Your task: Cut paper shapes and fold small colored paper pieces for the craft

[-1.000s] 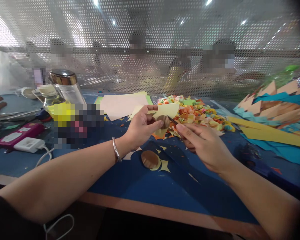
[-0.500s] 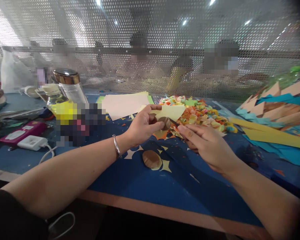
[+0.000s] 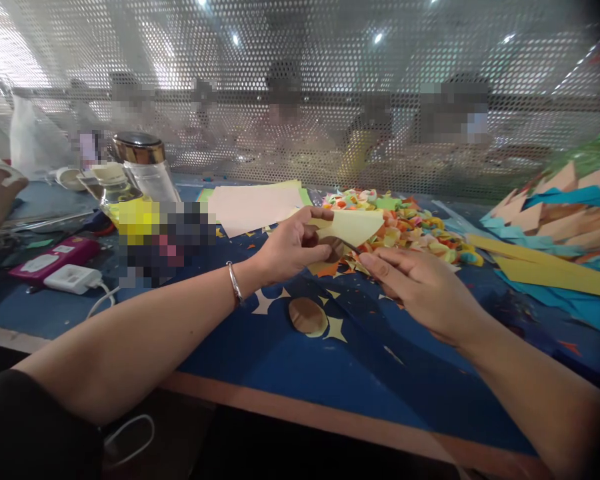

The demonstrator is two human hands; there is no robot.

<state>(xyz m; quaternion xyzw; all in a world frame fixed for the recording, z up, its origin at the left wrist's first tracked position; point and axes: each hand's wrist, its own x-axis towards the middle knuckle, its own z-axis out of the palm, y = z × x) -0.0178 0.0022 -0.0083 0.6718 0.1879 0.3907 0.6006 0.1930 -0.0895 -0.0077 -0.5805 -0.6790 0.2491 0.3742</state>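
Note:
My left hand is closed on a sheet of pale yellow paper, its thumb pressing a round brown piece against the sheet. Closed around a slim dark tool, apparently scissors, my right hand keeps its tip at the paper's near edge. The handles are hidden in my fingers. Below my hands, a brown disc with a pale yellow edge lies on the blue table. Beside it is a pale four-pointed paper scrap.
Behind my hands are stacked paper sheets and a heap of colourful paper bits. Layered folded paper stands right. Bottles and a magenta power strip stand left, near another person's hand. A perforated screen rises behind.
The view has shifted slightly, and the other person's hand at the left shows more. The paper in my left hand has turned a little, with the tool still at its edge.

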